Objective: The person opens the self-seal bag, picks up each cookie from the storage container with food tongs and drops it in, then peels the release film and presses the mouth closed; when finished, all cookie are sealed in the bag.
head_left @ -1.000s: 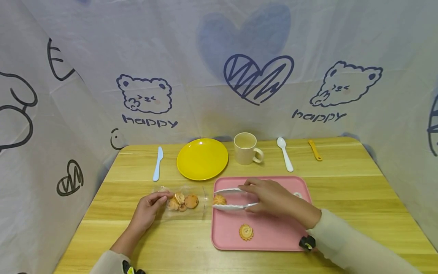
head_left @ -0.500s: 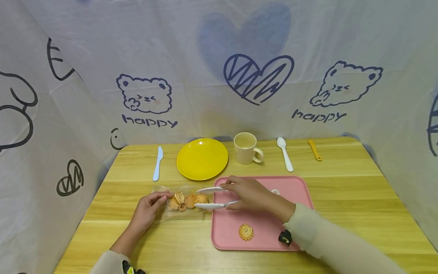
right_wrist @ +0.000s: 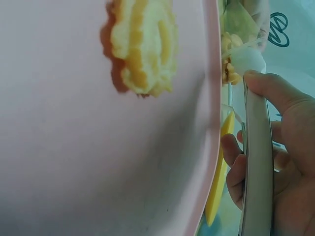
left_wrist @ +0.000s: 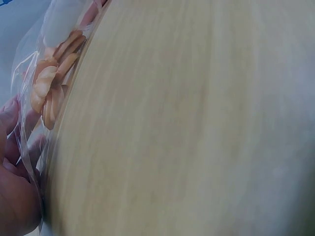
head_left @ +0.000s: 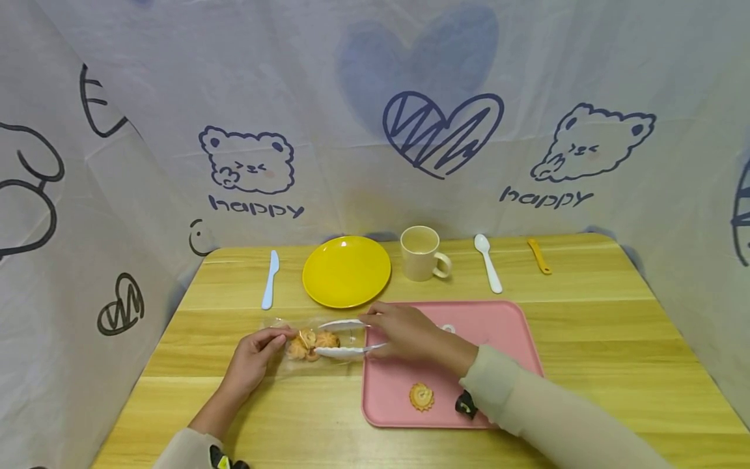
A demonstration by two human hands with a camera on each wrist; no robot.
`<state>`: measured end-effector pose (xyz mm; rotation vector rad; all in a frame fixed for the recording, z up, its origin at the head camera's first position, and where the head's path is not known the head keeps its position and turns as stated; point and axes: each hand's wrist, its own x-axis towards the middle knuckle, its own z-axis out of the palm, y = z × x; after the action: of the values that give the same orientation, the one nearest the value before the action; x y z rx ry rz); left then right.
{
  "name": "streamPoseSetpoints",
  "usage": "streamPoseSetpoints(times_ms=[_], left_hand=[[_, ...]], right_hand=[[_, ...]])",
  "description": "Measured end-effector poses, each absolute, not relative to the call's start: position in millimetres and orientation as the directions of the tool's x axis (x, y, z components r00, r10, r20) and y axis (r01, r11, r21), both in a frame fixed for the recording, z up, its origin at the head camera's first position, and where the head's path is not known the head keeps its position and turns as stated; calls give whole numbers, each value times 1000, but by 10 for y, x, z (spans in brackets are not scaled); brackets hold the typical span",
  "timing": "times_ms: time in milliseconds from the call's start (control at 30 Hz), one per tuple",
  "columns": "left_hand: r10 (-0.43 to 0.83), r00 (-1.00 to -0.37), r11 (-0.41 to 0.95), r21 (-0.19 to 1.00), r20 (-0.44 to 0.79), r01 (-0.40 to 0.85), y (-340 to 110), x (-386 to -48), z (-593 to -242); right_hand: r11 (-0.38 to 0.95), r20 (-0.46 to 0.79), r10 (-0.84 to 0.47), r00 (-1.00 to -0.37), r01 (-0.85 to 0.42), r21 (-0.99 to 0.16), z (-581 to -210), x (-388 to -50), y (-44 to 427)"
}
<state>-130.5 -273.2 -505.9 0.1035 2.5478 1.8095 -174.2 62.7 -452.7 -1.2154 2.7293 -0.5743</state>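
Observation:
My left hand (head_left: 249,366) pinches the closed left end of a clear plastic bag (head_left: 351,337). Several cookies (head_left: 297,348) lie inside it, and the left wrist view shows cookies (left_wrist: 54,73) through the film. My right hand (head_left: 410,335) grips a pair of tongs (head_left: 342,352) with white tips and metal arms. Those tips reach into the bag from its right end, around a flower-shaped cookie (head_left: 328,339); whether they still squeeze it I cannot tell. Another cookie (head_left: 422,397) lies on the pink tray (head_left: 498,319), below the right hand.
Along the back of the wooden table (head_left: 609,339) lie a light blue knife (head_left: 271,280), a yellow plate (head_left: 347,272), a beige mug (head_left: 418,257), a white spoon (head_left: 489,264) and a small orange-yellow utensil (head_left: 539,256). A printed cloth (head_left: 351,98) hangs behind.
My right hand has moved left with the tongs, carrying the flower-shaped cookie off the tray's left edge and into the bag. The left hand has stayed in place.

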Motion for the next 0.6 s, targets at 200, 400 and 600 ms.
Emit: streamPoseSetpoints(times_ms=[200,400,600], left_hand=[[54,-998,328,943,41,56,-2731,-1306,-5073],[53,-998,332,941,45,60,-2730,-1314,-5074],[54,-998,337,940,39,55,-2735,-1314,-5080]], right_hand=[[631,39,-717,-696,-671,-388,-4540,-1742,608],[637,37,-709,-704,-661,-397,-4540,-1739,606],[639,28,-705,-708,-653,-407,-4525,-1721,623]])
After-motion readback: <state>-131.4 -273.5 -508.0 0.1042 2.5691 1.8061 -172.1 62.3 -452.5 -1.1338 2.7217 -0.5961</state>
